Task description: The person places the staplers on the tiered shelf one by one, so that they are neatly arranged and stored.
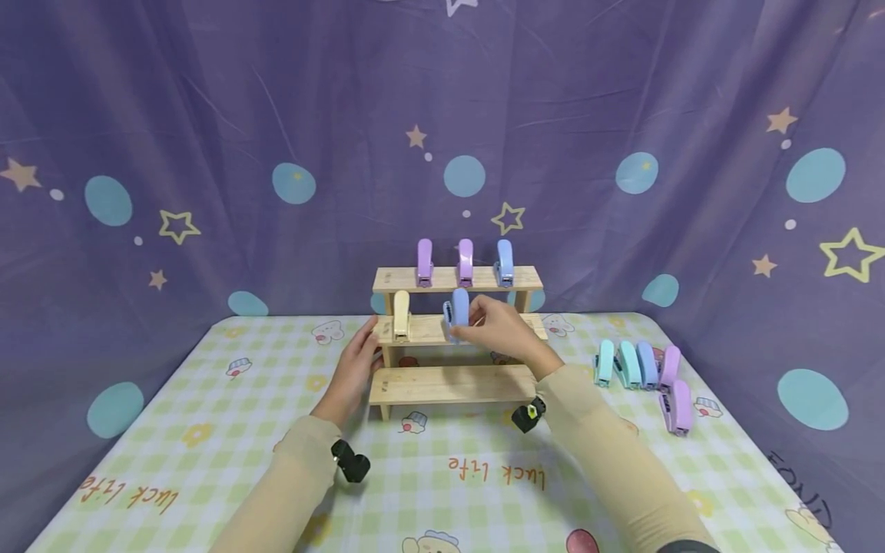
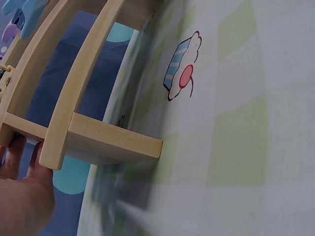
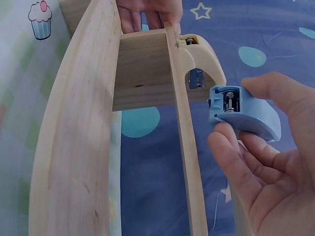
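Observation:
My right hand (image 1: 499,329) pinches a blue stapler (image 1: 458,315) between thumb and fingers, right over the middle shelf of a three-step wooden rack (image 1: 449,382). In the right wrist view this stapler (image 3: 251,112) shows its metal front end, close to a cream-yellow stapler (image 3: 203,58) on the same shelf. That cream-yellow stapler (image 1: 401,316) stands upright near the shelf's left end. My left hand (image 1: 356,365) touches the left side of the rack, its fingertips against the side board (image 2: 27,127) in the left wrist view.
Two purple staplers (image 1: 425,263) and a blue stapler (image 1: 505,263) stand on the top shelf. On the checked tablecloth (image 1: 263,430) at right are two mint staplers (image 1: 604,363), a blue one (image 1: 647,365) and two purple ones (image 1: 677,407). A purple curtain (image 1: 346,115) hangs behind.

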Demonstrator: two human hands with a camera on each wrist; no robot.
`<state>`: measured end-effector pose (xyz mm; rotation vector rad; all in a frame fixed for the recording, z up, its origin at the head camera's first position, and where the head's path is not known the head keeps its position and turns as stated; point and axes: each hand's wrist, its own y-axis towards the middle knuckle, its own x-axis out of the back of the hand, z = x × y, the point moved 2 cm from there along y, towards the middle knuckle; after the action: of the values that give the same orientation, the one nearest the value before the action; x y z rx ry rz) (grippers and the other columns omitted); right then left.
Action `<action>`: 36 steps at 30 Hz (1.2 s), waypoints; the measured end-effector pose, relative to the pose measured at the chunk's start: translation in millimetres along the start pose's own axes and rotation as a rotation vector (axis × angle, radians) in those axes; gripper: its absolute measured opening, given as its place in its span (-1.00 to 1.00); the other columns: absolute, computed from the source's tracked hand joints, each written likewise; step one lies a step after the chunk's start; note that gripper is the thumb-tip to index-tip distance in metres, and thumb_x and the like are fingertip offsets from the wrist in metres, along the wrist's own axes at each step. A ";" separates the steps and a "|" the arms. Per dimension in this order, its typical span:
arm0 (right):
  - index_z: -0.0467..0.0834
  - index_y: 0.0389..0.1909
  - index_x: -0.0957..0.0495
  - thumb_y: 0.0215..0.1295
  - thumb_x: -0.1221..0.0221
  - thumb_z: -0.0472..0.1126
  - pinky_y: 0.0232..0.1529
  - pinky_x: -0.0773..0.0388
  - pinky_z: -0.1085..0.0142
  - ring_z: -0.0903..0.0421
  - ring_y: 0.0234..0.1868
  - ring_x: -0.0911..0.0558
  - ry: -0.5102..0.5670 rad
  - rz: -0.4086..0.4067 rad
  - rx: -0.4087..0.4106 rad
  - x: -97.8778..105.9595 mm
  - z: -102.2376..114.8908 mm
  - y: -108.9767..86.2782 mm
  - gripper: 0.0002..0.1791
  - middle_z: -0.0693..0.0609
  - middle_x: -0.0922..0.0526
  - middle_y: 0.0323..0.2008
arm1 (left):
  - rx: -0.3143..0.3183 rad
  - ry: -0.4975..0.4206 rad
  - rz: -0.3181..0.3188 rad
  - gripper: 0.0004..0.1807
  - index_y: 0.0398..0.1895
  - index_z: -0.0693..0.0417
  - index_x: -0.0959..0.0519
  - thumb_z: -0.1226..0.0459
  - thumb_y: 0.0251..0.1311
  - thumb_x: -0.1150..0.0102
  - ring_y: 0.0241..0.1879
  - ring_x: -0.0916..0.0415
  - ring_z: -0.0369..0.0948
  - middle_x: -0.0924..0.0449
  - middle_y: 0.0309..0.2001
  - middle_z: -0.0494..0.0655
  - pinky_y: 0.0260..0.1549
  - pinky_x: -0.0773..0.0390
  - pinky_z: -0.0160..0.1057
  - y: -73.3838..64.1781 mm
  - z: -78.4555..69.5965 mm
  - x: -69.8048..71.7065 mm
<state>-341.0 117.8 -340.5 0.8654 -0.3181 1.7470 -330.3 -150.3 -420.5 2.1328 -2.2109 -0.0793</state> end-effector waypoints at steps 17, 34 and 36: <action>-0.09 -0.24 -0.50 0.19 -0.39 0.15 -0.35 -0.57 0.24 0.08 -0.30 -0.59 0.007 -0.026 -0.024 -18.9 0.3 20.1 -0.57 0.05 -0.63 -0.28 | -0.034 -0.021 0.013 -0.43 0.62 -0.16 -0.03 0.10 0.63 0.26 0.44 -0.17 0.08 -0.05 0.55 0.04 0.39 -0.29 -0.01 -2.0 -1.7 0.8; -0.10 -0.28 -0.52 0.21 -0.38 0.16 -0.39 -0.53 0.28 0.09 -0.36 -0.55 0.067 -0.097 -0.067 -37.1 1.9 23.0 -0.58 0.03 -0.60 -0.35 | -0.025 -0.012 0.001 -0.43 0.62 -0.15 -0.04 0.11 0.63 0.26 0.43 -0.18 0.08 -0.05 0.55 0.04 0.39 -0.30 -0.01 -1.4 -0.8 0.1; -0.10 -0.28 -0.52 0.22 -0.37 0.17 -0.39 -0.54 0.28 0.09 -0.36 -0.55 0.070 -0.106 -0.070 -38.7 2.2 21.5 -0.58 0.03 -0.60 -0.35 | -0.016 -0.020 0.003 -0.43 0.62 -0.16 -0.03 0.10 0.63 0.26 0.44 -0.16 0.09 -0.04 0.55 0.04 0.40 -0.28 -0.01 -1.2 -0.6 0.1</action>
<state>-354.8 81.1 -361.2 0.7559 -0.2801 1.6545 -329.1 -150.5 -420.0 2.1297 -2.2157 -0.1182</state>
